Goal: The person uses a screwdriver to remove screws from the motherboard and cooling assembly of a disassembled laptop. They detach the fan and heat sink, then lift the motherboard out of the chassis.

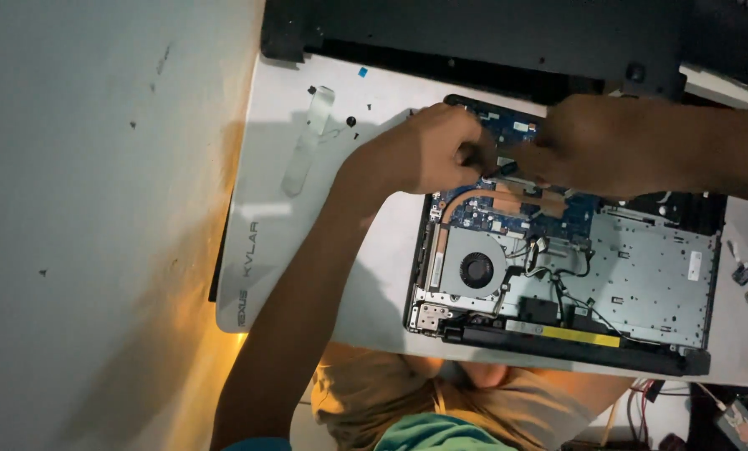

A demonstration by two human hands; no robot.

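Note:
An opened laptop base (641, 276) lies on a white table (341, 267), showing a blue motherboard (516, 219), a round fan (477, 270) and a copper heat pipe (474, 197). My left hand (428, 150) reaches in from the lower left. Its fingers are closed around a small dark tool (472, 154) at the board's far edge. My right hand (595, 142) comes in from the right, fingers curled down onto the board beside the left hand. What lies under its fingertips is hidden.
A black laptop cover (474, 33) lies at the far side of the table. A flat ribbon strip (307, 138) and small dark screws (351, 121) sit to the left of the hands. Small loose parts (743, 273) rest at the right. A grey wall (98, 209) runs along the left.

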